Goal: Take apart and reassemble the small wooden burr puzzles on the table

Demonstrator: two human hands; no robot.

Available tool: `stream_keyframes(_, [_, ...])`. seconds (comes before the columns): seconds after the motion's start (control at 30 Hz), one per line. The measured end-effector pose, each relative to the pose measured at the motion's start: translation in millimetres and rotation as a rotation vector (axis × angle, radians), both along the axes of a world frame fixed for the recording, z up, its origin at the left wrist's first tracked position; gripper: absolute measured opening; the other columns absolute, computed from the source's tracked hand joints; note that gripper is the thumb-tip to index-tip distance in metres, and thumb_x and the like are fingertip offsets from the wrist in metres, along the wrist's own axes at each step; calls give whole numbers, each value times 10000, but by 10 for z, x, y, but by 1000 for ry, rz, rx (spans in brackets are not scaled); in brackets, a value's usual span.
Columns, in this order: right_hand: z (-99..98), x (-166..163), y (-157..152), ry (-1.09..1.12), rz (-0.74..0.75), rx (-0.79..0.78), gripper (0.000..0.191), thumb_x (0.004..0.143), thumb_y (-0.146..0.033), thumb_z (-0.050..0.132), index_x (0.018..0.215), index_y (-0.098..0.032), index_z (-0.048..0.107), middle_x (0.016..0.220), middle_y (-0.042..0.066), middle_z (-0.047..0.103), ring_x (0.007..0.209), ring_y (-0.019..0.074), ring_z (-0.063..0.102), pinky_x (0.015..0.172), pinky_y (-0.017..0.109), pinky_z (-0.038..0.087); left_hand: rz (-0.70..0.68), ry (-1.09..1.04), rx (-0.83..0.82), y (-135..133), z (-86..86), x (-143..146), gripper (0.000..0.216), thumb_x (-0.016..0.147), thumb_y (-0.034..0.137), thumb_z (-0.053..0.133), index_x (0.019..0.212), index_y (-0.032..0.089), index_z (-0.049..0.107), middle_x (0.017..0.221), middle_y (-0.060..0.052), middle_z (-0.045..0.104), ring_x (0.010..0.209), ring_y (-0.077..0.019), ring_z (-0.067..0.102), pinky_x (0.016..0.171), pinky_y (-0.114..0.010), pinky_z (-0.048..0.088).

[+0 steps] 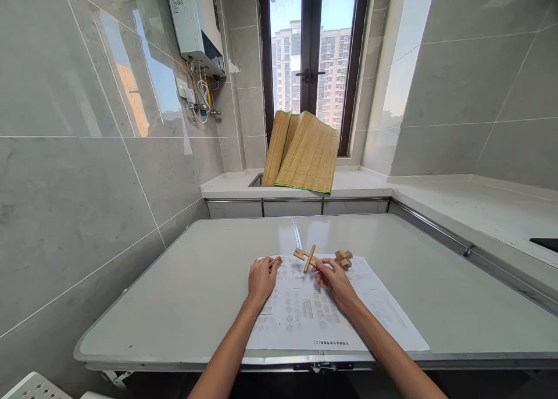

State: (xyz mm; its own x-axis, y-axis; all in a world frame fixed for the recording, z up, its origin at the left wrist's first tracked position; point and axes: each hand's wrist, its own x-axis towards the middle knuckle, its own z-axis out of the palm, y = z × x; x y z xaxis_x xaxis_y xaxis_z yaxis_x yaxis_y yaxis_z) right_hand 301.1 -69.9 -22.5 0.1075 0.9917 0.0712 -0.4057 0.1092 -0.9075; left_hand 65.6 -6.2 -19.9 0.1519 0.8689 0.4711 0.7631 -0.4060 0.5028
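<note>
My left hand (261, 280) rests at the left edge of a printed sheet (300, 329), its fingers closed on a small wooden puzzle piece (275, 261). My right hand (331, 280) pinches the right end of a notched flat wooden piece (300, 253). A thin wooden stick (310, 259) crosses that piece, forming a cross shape just left of my right fingers. Just behind my right hand sits an assembled interlocking wooden puzzle (344, 259) on the sheet's far edge. My fingers partly hide both held pieces.
The sheet lies on a white folding table (174, 294) with a seam down its middle. Behind it, a bamboo mat (307, 155) leans on a white counter (361, 181) before a window. Tiled walls stand at both sides. A water heater (196, 27) hangs at left.
</note>
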Motion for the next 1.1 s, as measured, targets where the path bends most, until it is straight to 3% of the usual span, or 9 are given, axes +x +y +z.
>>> stream_keyframes(0.2, [50,3,-48,-49,56,-4,421,760,-560,844,859,-213,629,823,30,723,561,111,552,495,237,406,109,85,80,47,-87,-42,308,1011,380,501,868,187,694,940,-115,653,950,-303,565,839,-434,456])
stream_keyframes(0.33, [81,5,-84,-79,96,1,412,776,-567,828,858,-218,625,829,30,727,574,119,559,514,247,412,104,102,150,12,-68,-16,222,995,339,541,1008,171,685,1016,-137,617,995,-324,548,853,-472,470])
stream_keyframes(0.5, [78,-14,-87,-109,116,15,421,789,-586,809,851,-223,605,811,19,727,562,114,554,515,246,405,-74,118,243,-127,60,73,343,991,253,539,1331,211,546,1244,-139,560,1149,-314,534,968,-493,474])
stream_keyframes(0.67, [74,-58,-87,-139,147,25,452,771,-596,821,837,-221,577,775,16,729,548,119,583,504,241,410,-305,163,246,-281,175,157,472,1002,247,539,1458,269,418,1340,-110,567,1210,-287,547,990,-454,491])
stream_keyframes(0.8, [110,-89,-119,-155,208,35,465,749,-599,837,819,-215,584,744,23,726,538,137,614,489,245,423,-443,220,219,-329,217,172,388,991,182,520,1367,279,507,1193,-74,648,1116,-272,600,965,-433,489])
stream_keyframes(0.93, [137,-115,-147,-136,266,32,447,756,-594,834,837,-207,626,794,28,721,571,136,631,486,240,461,-473,248,190,-342,228,172,298,982,122,457,1227,245,574,1050,-70,645,982,-258,618,874,-399,491])
stream_keyframes(1.1, [157,-129,-167,-85,376,-1,478,813,-585,794,1080,-215,654,956,67,718,672,174,694,488,263,550,-476,244,173,-378,239,184,280,975,118,436,1204,227,553,1067,-81,614,969,-255,608,858,-386,481])
